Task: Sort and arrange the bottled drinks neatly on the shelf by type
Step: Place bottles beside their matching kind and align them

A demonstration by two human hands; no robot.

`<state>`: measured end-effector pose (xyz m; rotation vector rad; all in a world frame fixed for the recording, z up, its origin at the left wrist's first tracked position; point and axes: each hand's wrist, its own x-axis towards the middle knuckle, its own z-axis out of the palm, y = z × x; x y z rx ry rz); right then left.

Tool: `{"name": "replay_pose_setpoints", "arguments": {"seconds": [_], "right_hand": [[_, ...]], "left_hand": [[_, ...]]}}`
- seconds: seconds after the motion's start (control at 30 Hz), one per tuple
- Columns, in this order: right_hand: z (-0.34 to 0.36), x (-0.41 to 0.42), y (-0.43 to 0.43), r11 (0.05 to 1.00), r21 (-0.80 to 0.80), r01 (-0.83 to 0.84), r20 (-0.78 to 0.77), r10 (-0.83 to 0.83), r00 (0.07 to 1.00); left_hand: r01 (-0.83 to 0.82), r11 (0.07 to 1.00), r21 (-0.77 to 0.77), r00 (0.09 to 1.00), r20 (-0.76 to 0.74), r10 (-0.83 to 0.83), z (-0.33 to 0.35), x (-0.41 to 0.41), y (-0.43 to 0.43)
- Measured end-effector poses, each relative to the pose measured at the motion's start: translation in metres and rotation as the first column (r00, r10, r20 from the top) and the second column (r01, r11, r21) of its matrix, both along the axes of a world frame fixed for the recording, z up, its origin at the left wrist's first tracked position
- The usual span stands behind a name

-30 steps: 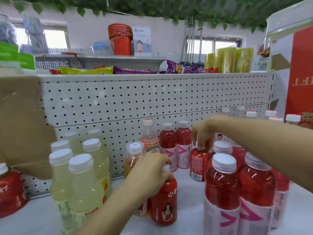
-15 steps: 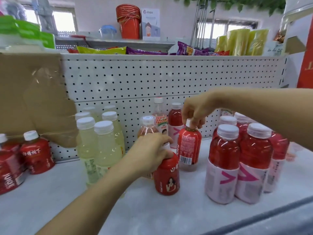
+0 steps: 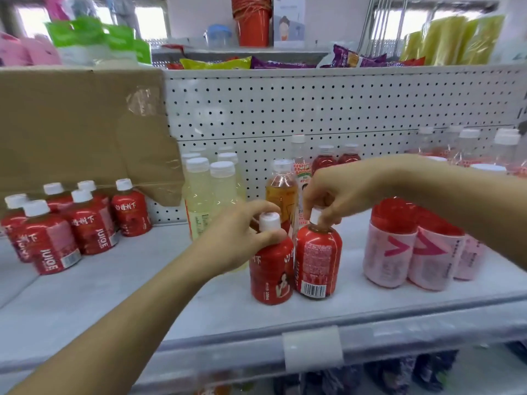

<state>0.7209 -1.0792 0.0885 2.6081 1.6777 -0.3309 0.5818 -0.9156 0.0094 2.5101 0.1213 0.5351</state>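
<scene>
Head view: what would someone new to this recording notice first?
At the middle of the shelf, the left hand grips the neck of the red bottle with the figure label, while the right hand pinches the cap of the red bottle with the barcode beside it. A cluster of matching red bottles stands far left, and pink-labelled bottles stand on the right.

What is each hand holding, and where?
The left hand grips one small red bottle around its neck; the right hand pinches the neighbouring red bottle by its white cap.
</scene>
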Motion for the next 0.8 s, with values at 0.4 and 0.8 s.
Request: {"name": "replay_pose_setpoints", "arguments": {"seconds": [0.4, 0.8], "right_hand": [[-0.123, -0.023, -0.033, 0.737, 0.562, 0.375, -0.498, -0.061, 0.865], [-0.110, -0.099, 0.043, 0.654, 0.703, 0.277, -0.417, 0.064, 0.907]], "left_hand": [[-0.011, 0.949, -0.315, 0.994, 0.100, 0.045, -0.049, -0.008, -0.019], [-0.109, 0.933, -0.344, 0.967, 0.181, 0.180, -0.045, -0.095, 0.068]]}}
